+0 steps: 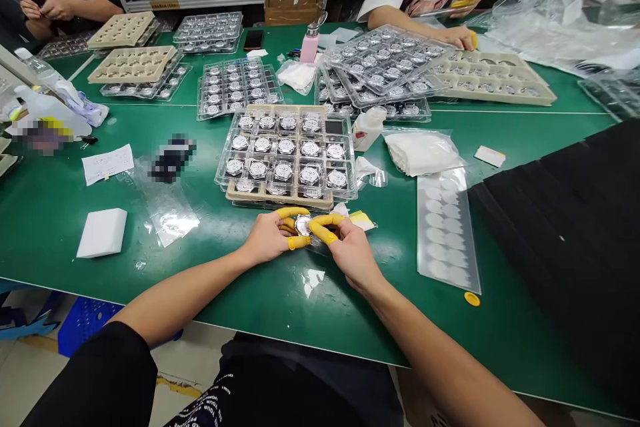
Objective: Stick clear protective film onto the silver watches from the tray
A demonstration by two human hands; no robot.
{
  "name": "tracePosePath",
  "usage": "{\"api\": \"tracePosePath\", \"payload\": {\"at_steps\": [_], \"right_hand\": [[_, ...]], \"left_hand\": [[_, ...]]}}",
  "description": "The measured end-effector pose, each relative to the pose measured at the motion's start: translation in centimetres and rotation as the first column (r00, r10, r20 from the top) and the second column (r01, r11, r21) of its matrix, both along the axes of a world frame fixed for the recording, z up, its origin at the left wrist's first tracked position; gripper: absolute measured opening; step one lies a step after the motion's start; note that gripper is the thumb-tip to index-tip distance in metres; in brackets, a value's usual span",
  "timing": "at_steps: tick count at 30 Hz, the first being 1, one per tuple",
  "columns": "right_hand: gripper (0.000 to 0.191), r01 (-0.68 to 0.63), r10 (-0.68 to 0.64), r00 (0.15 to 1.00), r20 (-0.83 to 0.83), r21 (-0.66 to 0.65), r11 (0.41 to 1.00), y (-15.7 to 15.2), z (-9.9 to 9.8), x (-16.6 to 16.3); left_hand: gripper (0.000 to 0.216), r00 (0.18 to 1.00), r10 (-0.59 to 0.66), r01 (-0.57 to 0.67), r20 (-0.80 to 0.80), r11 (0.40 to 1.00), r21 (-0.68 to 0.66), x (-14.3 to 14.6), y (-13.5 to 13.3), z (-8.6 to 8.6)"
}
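A round silver watch case [303, 225] is held between my two hands, just above the green table. My left hand [273, 235] grips it from the left with fingers in yellow finger cots. From the right, my right hand [345, 243] is closed, its yellow-covered thumb and forefinger pressed together at the edge of the case. Right behind my hands lies a stack of clear and beige trays [285, 157] with rows of similar round silver pieces. One compartment at its back right shows only a dark bottom.
A white foam block [101, 233] and paper slip [108, 164] lie left. On the right are a sheet of oval stickers [447, 230], a bagged white cloth [425, 152], a white bottle [369, 128] and a yellow finger cot [472, 299]. Two co-workers sit across, near more trays [237, 87].
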State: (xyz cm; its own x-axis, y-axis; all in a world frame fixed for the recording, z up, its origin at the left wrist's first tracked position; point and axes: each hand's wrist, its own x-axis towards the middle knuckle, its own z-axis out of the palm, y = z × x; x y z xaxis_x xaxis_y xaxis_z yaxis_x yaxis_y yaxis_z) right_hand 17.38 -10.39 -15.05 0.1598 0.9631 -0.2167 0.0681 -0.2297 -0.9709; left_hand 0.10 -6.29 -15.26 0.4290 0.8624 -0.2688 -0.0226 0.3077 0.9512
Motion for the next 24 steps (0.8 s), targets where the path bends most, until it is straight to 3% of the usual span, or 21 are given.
{"api": "tracePosePath", "payload": {"at_steps": [24], "right_hand": [[0.044, 0.039, -0.041, 0.994, 0.102, 0.028, 0.999, -0.17, -0.57, -0.71]], "left_hand": [[0.062, 0.999, 0.006, -0.005, -0.032, 0.999, 0.035, 0.13, -0.11, -0.24]]}}
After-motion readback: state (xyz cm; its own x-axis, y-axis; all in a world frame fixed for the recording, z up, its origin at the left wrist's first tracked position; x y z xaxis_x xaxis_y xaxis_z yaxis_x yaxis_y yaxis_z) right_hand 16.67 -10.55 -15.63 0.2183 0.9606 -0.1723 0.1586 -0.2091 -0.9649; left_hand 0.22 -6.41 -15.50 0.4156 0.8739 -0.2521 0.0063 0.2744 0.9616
